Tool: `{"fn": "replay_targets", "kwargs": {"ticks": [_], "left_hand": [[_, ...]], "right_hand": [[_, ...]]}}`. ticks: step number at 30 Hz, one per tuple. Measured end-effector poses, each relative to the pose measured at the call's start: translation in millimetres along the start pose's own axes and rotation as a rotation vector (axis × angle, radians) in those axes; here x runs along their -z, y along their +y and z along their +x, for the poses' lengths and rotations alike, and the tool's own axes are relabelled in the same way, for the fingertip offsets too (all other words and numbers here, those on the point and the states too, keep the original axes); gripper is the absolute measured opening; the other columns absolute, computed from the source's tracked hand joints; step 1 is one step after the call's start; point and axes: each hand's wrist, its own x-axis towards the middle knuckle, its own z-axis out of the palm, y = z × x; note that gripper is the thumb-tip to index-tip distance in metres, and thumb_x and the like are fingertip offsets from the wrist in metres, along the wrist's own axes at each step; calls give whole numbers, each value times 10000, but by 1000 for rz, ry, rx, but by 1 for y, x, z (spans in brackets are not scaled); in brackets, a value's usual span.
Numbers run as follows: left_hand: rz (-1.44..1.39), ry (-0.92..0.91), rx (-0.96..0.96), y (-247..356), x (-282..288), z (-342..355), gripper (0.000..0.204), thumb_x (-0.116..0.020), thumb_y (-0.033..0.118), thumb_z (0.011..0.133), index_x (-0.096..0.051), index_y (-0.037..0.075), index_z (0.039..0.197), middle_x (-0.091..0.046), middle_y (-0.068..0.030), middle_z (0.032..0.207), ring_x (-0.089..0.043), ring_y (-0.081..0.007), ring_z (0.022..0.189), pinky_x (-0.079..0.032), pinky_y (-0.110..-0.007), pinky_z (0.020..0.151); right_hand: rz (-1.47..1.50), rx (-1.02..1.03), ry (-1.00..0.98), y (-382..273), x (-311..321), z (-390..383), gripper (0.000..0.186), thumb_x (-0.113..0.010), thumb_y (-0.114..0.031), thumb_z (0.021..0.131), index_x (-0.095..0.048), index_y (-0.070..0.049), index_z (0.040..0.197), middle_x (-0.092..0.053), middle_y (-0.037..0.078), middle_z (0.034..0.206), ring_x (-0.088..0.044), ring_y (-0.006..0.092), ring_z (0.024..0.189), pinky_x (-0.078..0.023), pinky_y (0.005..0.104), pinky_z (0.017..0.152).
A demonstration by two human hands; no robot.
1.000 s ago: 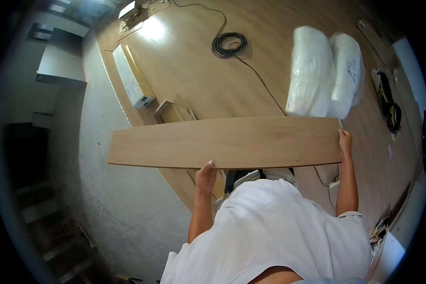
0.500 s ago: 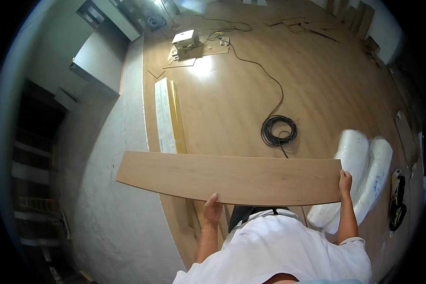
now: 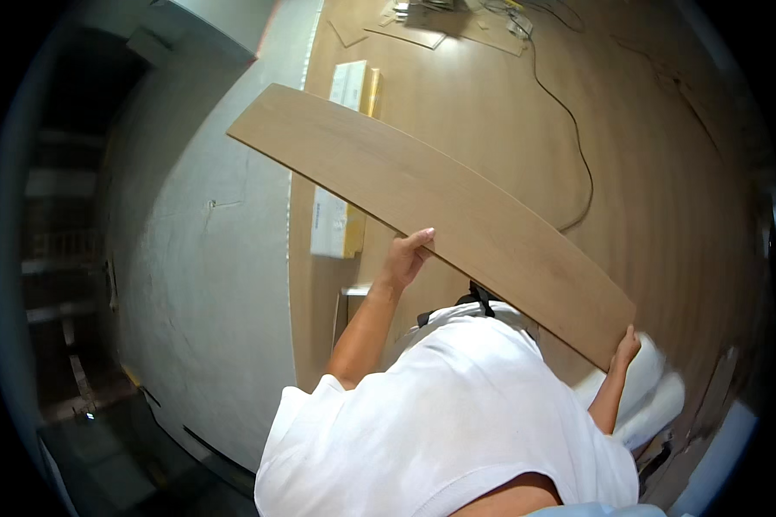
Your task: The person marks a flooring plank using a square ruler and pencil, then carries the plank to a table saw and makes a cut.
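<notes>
I hold a long wood-look flooring plank slantwise in front of my body, its left end far and its right end near. My left hand grips the near long edge around the middle, thumb on top and the fingers mostly hidden beneath. At the right end, my right hand is closed around the short edge. Below the plank's left half, a white and yellow carton lies on the laid wood floor, partly covered by the plank.
Bare grey concrete runs along the left, bordering the wood floor. A black cable winds across the floor beyond the plank. White wrapped rolls lie at the right, near my right arm. Loose board pieces sit at the far end.
The plank has turned from nearly level to slanted, its left end swinging farther away. Both hands keep hold of it. The view has shifted toward the concrete, and the cable coil is now hidden.
</notes>
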Motion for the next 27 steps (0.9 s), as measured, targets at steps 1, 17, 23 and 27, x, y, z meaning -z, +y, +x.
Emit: {"fn": "replay_targets", "kwargs": {"ticks": [1, 17, 23, 27], "left_hand": [[-8, -3, 14, 24, -8, 28, 132, -681, 150, 947, -698, 26, 988, -716, -38, 970, -675, -159, 930, -527, -325, 866], [-309, 410, -234, 318, 19, 328, 413, -713, 98, 880, -603, 29, 1272, -672, -96, 1229, -650, -249, 1111, -510, -393, 999], [-326, 467, -197, 439, 66, 485, 408, -702, 10, 869, -622, 66, 1265, -696, -95, 1183, -670, -263, 1093, -540, -417, 1021], [-278, 356, -198, 515, 92, 550, 376, -713, 15, 872, -635, 64, 1236, -702, -71, 1157, -673, -228, 1082, -545, -401, 1012]], "right_hand": [[19, -19, 7, -23, -22, 17, 407, -565, -282, 990, -696, 95, 1067, -728, 135, 1032, -635, 226, 899, -493, 364, 853], [-317, 175, -190, -470, -405, 232, 451, -504, -359, 1032, -653, 63, 983, -646, 90, 844, -564, 173, 798, -465, 353, 747], [-380, 264, -78, -602, -548, 271, 440, -534, -349, 1013, -605, 65, 884, -565, 76, 717, -503, 160, 705, -448, 368, 660], [-247, 224, -47, -666, -604, 258, 432, -542, -353, 1011, -596, 49, 865, -544, 64, 706, -480, 149, 696, -439, 361, 650]]}}
